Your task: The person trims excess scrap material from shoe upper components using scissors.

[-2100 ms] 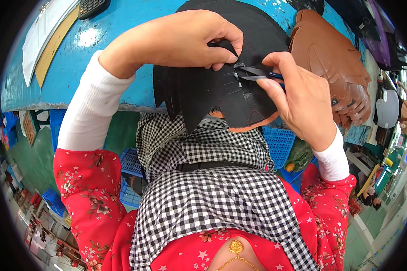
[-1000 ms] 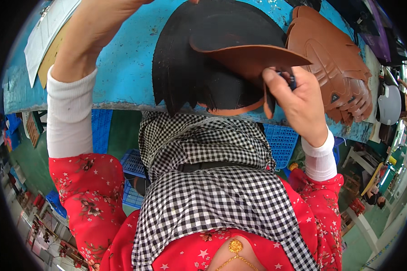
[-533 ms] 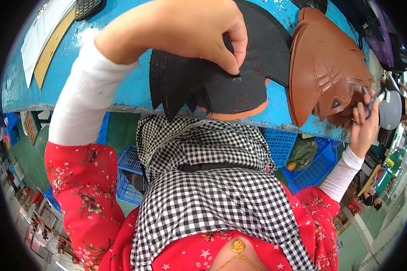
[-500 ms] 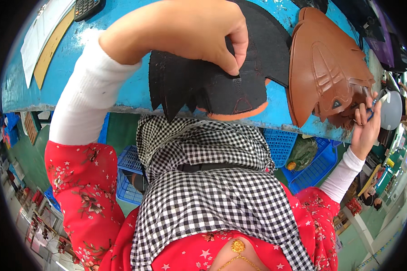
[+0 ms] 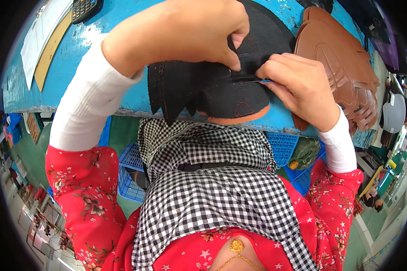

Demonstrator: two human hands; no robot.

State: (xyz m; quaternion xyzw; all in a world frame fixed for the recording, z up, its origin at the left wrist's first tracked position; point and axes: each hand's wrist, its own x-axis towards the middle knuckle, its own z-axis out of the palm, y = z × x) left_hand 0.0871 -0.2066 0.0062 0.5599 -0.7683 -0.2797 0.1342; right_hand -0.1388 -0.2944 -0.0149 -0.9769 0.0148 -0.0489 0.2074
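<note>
Black stitched shaped pieces (image 5: 181, 86), with notched edges and an orange rim showing at the front, lie on the blue table near its front edge. On top of them my left hand (image 5: 190, 36) is closed, thumb and forefinger pinching at the stitched seam; the exact bit between the fingertips is too small to make out. Close to those fingertips, my right hand (image 5: 298, 83) grips a slim blue tool (image 5: 266, 81) whose thin metal tip points left over the seam. My fingers cover most of the tool, so its kind is unclear.
Brown leather pieces (image 5: 334, 54) are stacked at the right, partly behind my right hand. A calculator (image 5: 86, 9), white paper (image 5: 40, 34) and a yellow strip (image 5: 54, 47) lie far left on the blue table (image 5: 104, 97). Blue plastic baskets (image 5: 131, 178) stand below the table.
My right hand has come in from the far right, beside the brown stack, to the black pieces, bringing the blue tool. My left hand keeps its pinch in nearly the same place.
</note>
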